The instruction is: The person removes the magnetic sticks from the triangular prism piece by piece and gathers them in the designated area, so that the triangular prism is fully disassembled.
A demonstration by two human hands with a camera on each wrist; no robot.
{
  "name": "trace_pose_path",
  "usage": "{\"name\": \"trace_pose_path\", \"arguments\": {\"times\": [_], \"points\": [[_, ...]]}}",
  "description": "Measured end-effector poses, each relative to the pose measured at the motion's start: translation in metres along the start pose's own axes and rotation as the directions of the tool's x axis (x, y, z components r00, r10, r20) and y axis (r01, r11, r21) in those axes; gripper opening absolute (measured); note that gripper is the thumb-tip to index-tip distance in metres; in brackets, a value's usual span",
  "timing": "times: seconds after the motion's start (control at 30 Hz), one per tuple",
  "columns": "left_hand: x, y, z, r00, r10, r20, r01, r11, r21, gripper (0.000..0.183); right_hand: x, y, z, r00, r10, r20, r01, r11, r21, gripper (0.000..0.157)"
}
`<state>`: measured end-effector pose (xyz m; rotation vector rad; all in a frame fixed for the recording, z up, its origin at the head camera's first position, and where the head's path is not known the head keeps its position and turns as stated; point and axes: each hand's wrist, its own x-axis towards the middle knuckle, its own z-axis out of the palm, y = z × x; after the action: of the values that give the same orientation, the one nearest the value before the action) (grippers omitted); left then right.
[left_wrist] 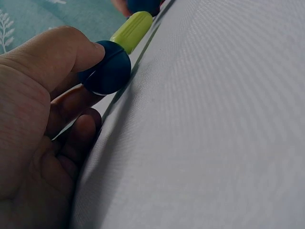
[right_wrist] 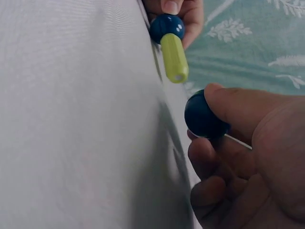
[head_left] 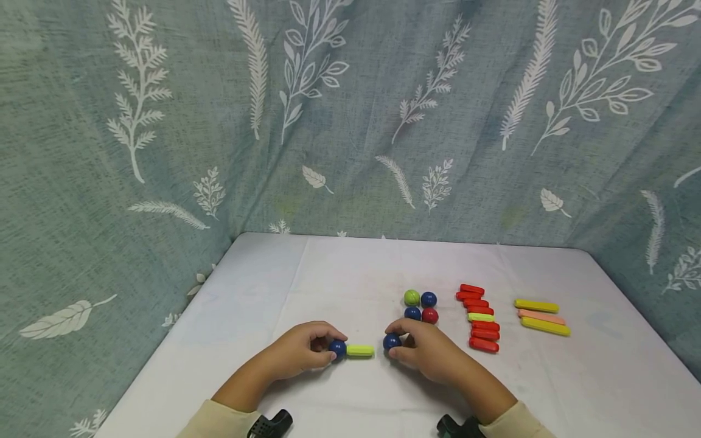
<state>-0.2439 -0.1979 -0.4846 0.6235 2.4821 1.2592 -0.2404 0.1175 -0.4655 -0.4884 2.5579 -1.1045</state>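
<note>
My left hand point(head_left: 300, 351) pinches a dark blue ball point(head_left: 338, 348) between thumb and fingers. A short yellow-green rod point(head_left: 360, 351) is joined to that ball and points right, its free end showing a pale tip in the right wrist view. Across a small gap, my right hand point(head_left: 428, 351) pinches another dark blue ball point(right_wrist: 204, 114) with thumb and fingertips. This second ball is apart from the rod's end. Both hands are low over the white table point(head_left: 328, 395).
Behind my right hand sit a green ball point(head_left: 412, 297), a red ball point(head_left: 429, 316) and two more blue balls point(head_left: 429, 299). Farther right lies a column of short red rods point(head_left: 484, 345) with one yellow-green rod point(head_left: 481, 317). Longer yellow rods point(head_left: 545, 326) flank a peach rod point(head_left: 541, 317).
</note>
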Motion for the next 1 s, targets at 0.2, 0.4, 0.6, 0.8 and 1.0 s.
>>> {"name": "trace_pose_path", "arguments": {"times": [0.2, 0.4, 0.6, 0.8, 1.0], "points": [[0.0007, -0.0008, 0.0013, 1.0, 0.001, 0.01, -0.001, 1.0, -0.002, 0.031, -0.0075, 0.0066, -0.0052, 0.993, 0.009, -0.118, -0.012, 1.0, -0.02, 0.039], [-0.0001, -0.0021, 0.0013, 1.0, -0.004, 0.006, 0.004, 1.0, -0.004, 0.031, -0.0076, 0.0095, -0.0049, 0.965, 0.045, -0.258, -0.063, 0.996, -0.062, 0.041], [0.0005, -0.0021, 0.0003, 1.0, 0.004, 0.003, -0.004, 1.0, 0.003, 0.031, -0.0069, 0.006, -0.0041, 0.943, 0.102, -0.316, -0.138, 0.986, -0.092, 0.042], [-0.0005, -0.0014, -0.0007, 1.0, -0.001, -0.005, 0.001, 1.0, 0.005, 0.031, -0.006, 0.0056, -0.0025, 0.933, 0.123, -0.338, -0.164, 0.982, -0.096, 0.041], [-0.001, -0.0022, 0.0001, 1.0, 0.014, -0.004, -0.014, 1.0, -0.005, 0.032, -0.0051, 0.0058, -0.001, 0.929, 0.142, -0.341, -0.184, 0.978, -0.095, 0.042]]}}
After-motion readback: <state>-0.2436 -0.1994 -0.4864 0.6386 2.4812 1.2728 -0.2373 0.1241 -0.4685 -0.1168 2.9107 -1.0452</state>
